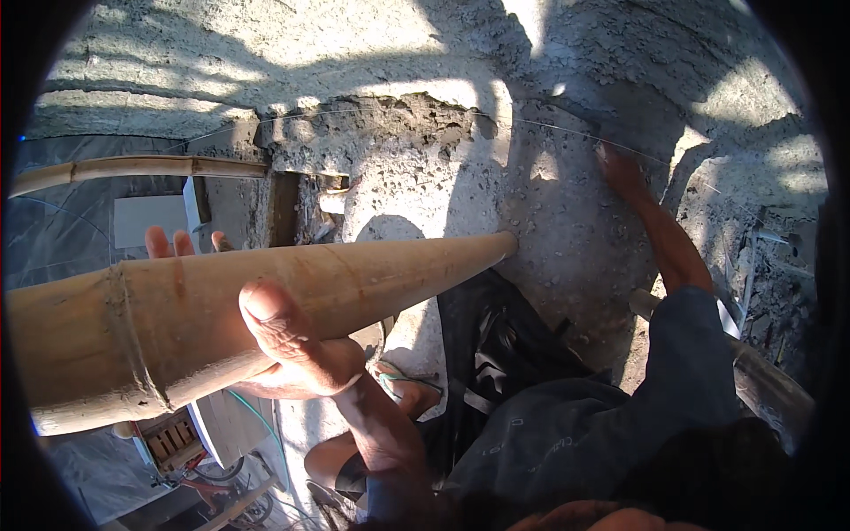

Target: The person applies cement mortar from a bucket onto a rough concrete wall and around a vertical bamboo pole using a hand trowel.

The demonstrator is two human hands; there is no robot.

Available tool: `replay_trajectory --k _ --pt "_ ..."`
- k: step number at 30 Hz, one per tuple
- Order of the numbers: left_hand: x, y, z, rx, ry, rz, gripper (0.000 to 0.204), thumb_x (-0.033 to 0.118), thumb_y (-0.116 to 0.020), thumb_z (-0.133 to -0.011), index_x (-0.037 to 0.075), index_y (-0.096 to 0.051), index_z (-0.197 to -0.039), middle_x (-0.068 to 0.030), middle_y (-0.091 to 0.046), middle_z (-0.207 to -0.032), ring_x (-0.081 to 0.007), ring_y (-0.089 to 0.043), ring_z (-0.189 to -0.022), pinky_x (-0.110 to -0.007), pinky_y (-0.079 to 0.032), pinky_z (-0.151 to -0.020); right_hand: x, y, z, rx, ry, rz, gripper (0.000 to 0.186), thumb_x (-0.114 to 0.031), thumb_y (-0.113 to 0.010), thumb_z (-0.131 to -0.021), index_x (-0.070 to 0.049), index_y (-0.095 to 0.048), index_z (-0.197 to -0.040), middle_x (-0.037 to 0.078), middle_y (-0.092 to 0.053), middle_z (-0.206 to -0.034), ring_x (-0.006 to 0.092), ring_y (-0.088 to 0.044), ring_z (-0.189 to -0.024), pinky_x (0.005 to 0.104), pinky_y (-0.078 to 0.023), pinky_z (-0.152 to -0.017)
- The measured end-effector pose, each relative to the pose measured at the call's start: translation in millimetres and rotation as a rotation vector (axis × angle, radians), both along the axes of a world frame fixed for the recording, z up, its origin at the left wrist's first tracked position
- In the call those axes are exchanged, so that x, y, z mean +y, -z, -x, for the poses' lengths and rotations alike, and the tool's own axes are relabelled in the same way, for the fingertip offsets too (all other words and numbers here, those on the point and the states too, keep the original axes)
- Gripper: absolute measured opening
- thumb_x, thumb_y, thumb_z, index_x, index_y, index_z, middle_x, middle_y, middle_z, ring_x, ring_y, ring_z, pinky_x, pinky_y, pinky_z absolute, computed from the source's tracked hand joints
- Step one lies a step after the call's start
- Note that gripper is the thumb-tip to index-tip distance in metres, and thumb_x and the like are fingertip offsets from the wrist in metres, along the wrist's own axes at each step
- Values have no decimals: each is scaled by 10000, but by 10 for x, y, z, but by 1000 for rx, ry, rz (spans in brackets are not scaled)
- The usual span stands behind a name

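Observation:
A thick bamboo pole (372, 274) runs across the left half, its near end large and its far end narrowing toward the rough wall. My left hand (292, 336) is wrapped round it from below, thumb on the near side and fingertips showing past the far edge. My right arm reaches up and away on the right. My right hand (622, 173) lies in shadow against the grey mortared wall surface (567, 203), close to a thin string line (567, 131). Its fingers are too dark to make out, and I cannot tell whether it holds anything.
Another bamboo pole (133, 168) crosses the far left, and a thicker round pole (770, 389) stands at the lower right. Far below are a sandaled foot (407, 385), a green hose (266, 420) and a bicycle (221, 469). A pale board (155, 221) lies at left.

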State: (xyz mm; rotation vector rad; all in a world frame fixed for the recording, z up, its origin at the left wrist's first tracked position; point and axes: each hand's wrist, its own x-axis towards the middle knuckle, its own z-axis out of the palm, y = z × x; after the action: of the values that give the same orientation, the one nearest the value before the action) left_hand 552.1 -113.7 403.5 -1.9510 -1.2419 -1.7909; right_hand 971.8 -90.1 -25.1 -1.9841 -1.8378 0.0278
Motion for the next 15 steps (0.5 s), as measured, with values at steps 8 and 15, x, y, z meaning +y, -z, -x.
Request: replay_trajectory --k 8,15 --pt "16 1 -55 -196 129 -18 933 358 -748 -861 -124 -211 -1453 -296 -420 -1405 -352 -478 -1271 -450 -371 -1088 -344 -25 276 219 128 315 440 -371 -544 -956 -54 -551 -1260 268 -672 -1048 468 -637 -991 531 -503 -821" --pt "-239 -203 776 307 87 278 1278 790 -608 -766 -141 -104 -1482 -389 -334 -1407 -470 -374 -1311 -581 -240 -1127 -1287 34 1380 870 361 317 278 -280 -590 -899 -9 -586 -833 75 -578 -692 199 -554 -604 390 -431 -571"
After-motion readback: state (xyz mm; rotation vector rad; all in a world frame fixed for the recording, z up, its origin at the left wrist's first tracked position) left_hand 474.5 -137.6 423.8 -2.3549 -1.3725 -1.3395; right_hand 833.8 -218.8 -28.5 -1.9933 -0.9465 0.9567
